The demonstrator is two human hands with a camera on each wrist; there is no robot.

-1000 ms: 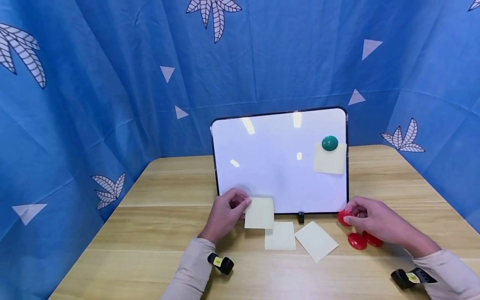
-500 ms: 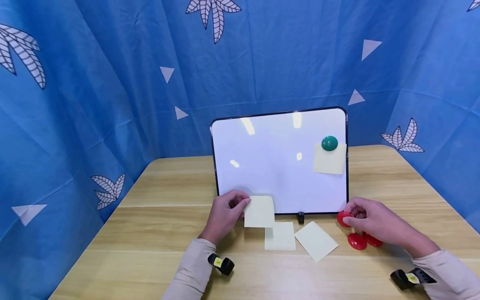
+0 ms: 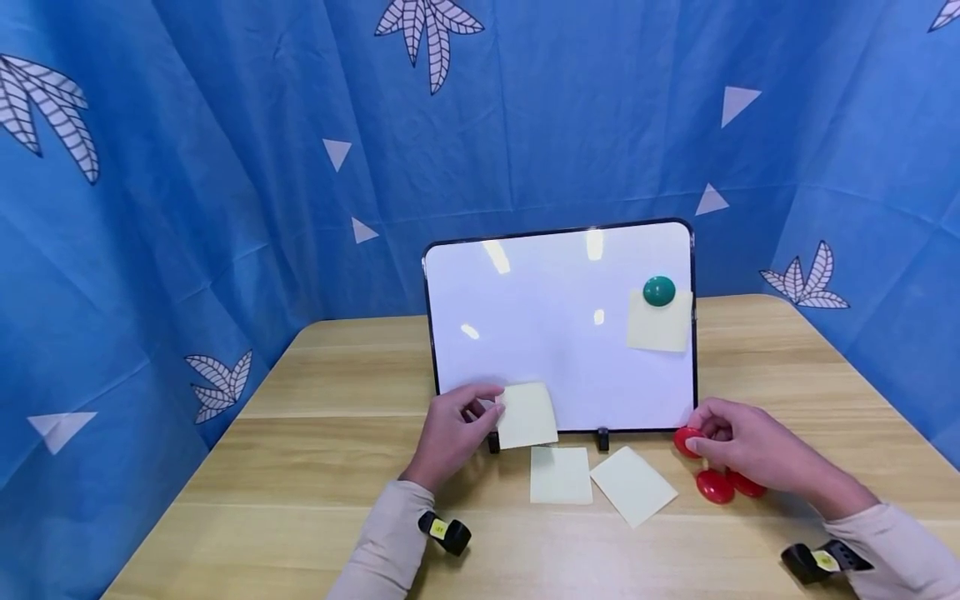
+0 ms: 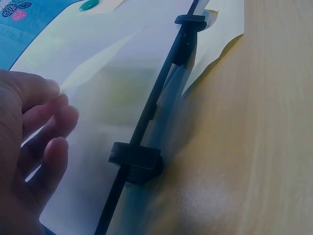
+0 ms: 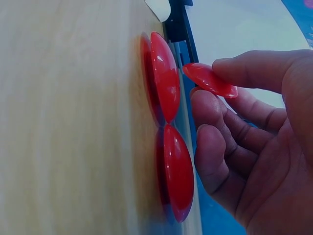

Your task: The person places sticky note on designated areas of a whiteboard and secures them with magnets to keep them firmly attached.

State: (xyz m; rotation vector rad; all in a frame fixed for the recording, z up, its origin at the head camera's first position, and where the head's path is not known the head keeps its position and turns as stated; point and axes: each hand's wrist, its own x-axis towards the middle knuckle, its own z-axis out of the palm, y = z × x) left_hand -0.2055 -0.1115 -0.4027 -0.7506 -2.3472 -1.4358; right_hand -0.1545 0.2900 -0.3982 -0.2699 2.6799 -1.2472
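A pale yellow sticky note (image 3: 527,415) is pinched by its upper left corner between the thumb and fingertips of my left hand (image 3: 453,433). It overlaps the lower left of the upright whiteboard (image 3: 540,317). In the left wrist view the note (image 4: 100,63) appears edge-on beyond the fingertips. My right hand (image 3: 757,446) holds a round red magnet (image 5: 208,79) between thumb and fingers, near the board's lower right corner. Below that hand, two more red magnets, one nearer the board (image 5: 166,78) and one farther along (image 5: 178,174), lie on the table.
On the board's upper right, a green magnet (image 3: 659,291) pins another sticky note (image 3: 654,332). Two loose notes, one square-on (image 3: 561,476) and one turned (image 3: 633,487), lie before the board. Black feet (image 3: 602,439) support its lower edge. A blue curtain (image 3: 510,125) surrounds the wooden table (image 3: 300,467).
My left hand has lifted the sticky note slightly and tilted it, baring a black foot under the board's left side. My right hand holds the red magnet in about the same place.
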